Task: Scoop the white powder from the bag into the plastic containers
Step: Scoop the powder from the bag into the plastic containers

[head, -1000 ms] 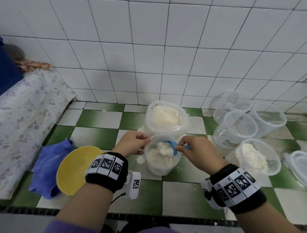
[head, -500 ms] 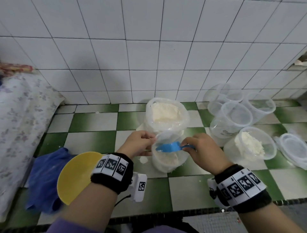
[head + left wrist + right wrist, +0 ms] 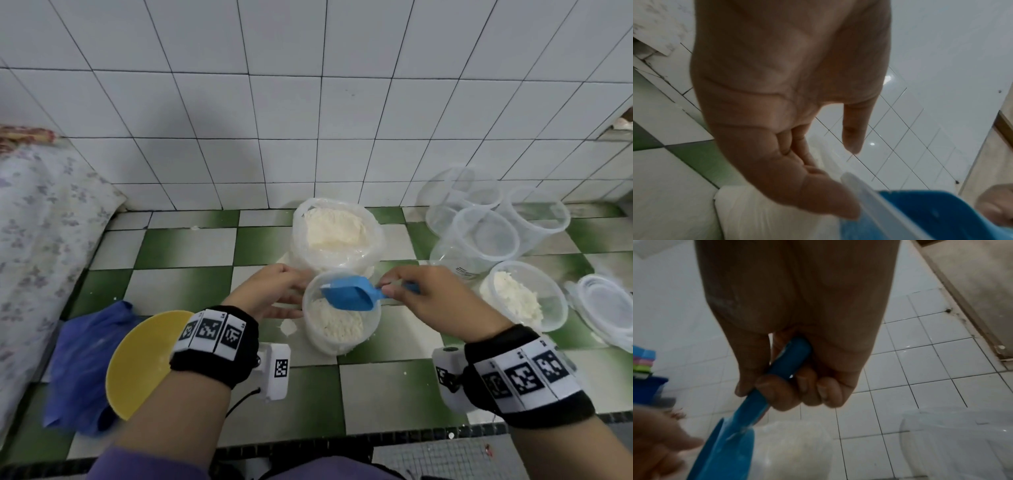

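A clear bag of white powder [image 3: 334,233] stands open on the green-and-white tiled floor by the wall. Just in front of it is a clear plastic container [image 3: 339,325], partly filled with powder. My left hand [image 3: 294,294] cups its left side, fingers on the rim [image 3: 879,198] and thumb low. My right hand [image 3: 390,289] grips the handle [image 3: 785,366] of a blue scoop [image 3: 349,296]. The scoop hangs over the container's mouth, tilted, with no heap of powder showing in it.
To the right are several empty clear containers [image 3: 486,240], one container holding powder [image 3: 520,298] and a stack of lids [image 3: 606,305]. A yellow bowl [image 3: 144,363] and a blue cloth [image 3: 78,363] lie at the left, beside a flowered cloth [image 3: 41,240].
A second ago the scoop held a heap of powder over the container; now the heap is gone from the scoop. Both hands stay at the container.
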Demonstrator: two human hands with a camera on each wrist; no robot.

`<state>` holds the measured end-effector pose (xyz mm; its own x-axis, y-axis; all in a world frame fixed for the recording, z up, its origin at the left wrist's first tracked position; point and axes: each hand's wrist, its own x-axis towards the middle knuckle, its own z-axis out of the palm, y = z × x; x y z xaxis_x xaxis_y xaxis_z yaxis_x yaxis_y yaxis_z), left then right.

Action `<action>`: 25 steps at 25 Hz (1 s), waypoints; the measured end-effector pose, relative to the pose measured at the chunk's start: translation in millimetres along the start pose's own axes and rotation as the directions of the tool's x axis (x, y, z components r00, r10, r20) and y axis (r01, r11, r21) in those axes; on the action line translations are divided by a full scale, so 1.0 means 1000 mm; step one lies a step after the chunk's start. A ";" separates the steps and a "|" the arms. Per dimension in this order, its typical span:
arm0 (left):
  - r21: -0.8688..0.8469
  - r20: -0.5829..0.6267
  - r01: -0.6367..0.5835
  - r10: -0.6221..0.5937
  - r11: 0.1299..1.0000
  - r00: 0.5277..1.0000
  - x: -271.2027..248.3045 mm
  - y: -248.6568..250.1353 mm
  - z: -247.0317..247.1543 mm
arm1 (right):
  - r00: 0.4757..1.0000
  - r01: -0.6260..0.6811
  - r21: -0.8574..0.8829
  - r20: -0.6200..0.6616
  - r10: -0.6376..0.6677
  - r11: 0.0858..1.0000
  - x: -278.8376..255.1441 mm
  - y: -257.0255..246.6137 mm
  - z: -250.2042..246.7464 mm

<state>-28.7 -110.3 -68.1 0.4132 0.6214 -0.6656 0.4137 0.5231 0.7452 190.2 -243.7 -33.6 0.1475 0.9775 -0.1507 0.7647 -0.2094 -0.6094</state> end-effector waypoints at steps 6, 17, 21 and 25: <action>-0.084 -0.197 -0.095 0.077 0.992 0.977 0.011 0.019 -0.009 | 0.997 -0.045 0.220 -0.047 0.057 0.974 -0.001 -0.011 -0.052; 0.025 -0.157 -0.120 0.122 0.993 0.980 0.032 0.030 0.003 | 0.982 0.005 -0.584 -0.151 -0.114 0.811 0.070 -0.021 -0.018; 0.055 -0.141 -0.127 0.134 0.990 0.981 0.035 0.032 0.003 | 0.984 -0.024 -0.623 -0.154 -0.093 0.782 0.073 -0.022 -0.008; 0.119 -0.132 -0.141 0.156 0.983 0.979 0.041 0.035 0.006 | 0.995 -0.042 -0.584 -0.100 -0.020 0.811 0.084 -0.012 0.004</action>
<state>7.6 -70.4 -69.2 0.3623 0.7669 -0.5297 0.4451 0.3569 0.8213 190.4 -159.0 -42.0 0.1943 0.9791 -0.0605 0.9799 -0.1965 -0.0333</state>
